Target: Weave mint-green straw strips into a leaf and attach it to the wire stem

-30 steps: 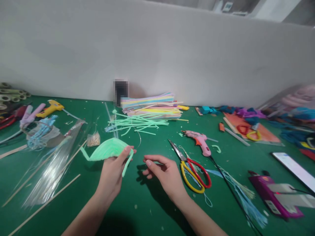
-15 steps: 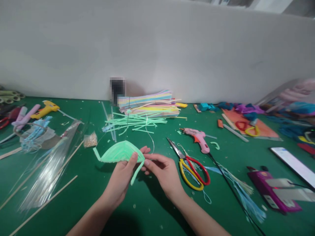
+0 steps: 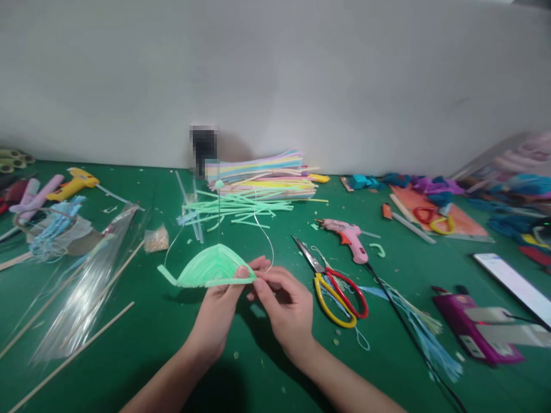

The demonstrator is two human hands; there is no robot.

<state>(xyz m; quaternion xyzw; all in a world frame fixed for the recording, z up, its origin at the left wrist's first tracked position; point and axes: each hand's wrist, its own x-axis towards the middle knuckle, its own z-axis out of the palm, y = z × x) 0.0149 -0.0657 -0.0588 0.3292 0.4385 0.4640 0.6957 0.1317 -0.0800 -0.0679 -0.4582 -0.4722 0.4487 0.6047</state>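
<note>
A light green fan-shaped piece [image 3: 210,265] made of fuzzy stems is held above the table, with a thin wire rising from its top to a small green tip [image 3: 219,184]. My left hand [image 3: 224,304] grips its right part, thumb on the front. My right hand [image 3: 284,304] pinches its right corner, where a green strip [image 3: 224,282] lies along the lower edge. A short green end [image 3: 166,275] sticks out at the left corner. A thin pale wire [image 3: 262,227] curves up from near my right fingertips.
Scissors [image 3: 323,269] and a pink glue gun [image 3: 348,235] lie right of my hands. Green stems [image 3: 245,207] and a multicoloured bundle [image 3: 262,175] lie behind. Wooden sticks [image 3: 81,353], clear wrappers [image 3: 92,287] and a yellow glue gun [image 3: 77,182] are left, a phone [image 3: 512,284] far right.
The green strip that hung down from the right corner now lies along the piece's lower edge. My right hand stays at the corner, its fingers more curled. The view has shifted slightly.
</note>
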